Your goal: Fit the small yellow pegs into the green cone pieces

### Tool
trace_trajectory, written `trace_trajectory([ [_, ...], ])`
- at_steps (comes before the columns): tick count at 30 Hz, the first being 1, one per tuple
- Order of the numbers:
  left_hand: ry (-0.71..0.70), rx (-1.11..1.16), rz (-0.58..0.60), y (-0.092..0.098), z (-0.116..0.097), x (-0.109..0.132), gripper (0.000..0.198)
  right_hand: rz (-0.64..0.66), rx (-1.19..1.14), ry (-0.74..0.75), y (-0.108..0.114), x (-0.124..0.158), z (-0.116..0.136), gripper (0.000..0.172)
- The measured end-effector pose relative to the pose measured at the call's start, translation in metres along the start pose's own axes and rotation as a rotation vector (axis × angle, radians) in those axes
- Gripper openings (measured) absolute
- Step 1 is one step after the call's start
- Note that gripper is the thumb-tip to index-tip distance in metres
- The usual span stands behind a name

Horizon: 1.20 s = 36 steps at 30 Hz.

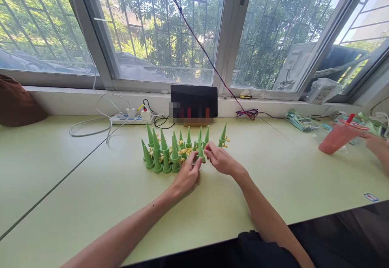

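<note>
My left hand (189,173) is closed around the lower end of a green plastic spike (200,148), a narrow cone that points upward. Beside it, my right hand (223,157) has its fingers pinched together close to the spike; whatever they hold is too small to make out. To the left of my hands stands a cluster of several similar green spikes (157,154), tips up, on the table. Small yellow valve-like pieces (182,151) show among them. Another green spike (223,132) with a yellow piece (226,139) stands apart, behind my right hand.
A black tablet (194,100) leans at the back below the window. A power strip (130,118) with white cables lies at back left. On the right, another person's hand (378,146) touches a red-pink cup (338,136) with a straw. Bundled wires (247,114) lie at the back.
</note>
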<state>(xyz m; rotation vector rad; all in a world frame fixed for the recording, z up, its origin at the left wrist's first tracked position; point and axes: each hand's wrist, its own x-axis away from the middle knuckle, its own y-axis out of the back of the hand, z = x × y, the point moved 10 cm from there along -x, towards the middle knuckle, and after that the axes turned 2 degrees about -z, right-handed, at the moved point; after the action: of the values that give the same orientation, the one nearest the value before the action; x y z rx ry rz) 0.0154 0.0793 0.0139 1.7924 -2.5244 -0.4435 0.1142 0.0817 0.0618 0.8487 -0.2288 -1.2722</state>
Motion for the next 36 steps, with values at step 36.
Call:
trace_trajectory([
  [36,0.042,0.169,0.156,-0.015,0.006,0.001,0.044,-0.222,-0.089,0.142,0.025,0.0,0.018,0.026],
])
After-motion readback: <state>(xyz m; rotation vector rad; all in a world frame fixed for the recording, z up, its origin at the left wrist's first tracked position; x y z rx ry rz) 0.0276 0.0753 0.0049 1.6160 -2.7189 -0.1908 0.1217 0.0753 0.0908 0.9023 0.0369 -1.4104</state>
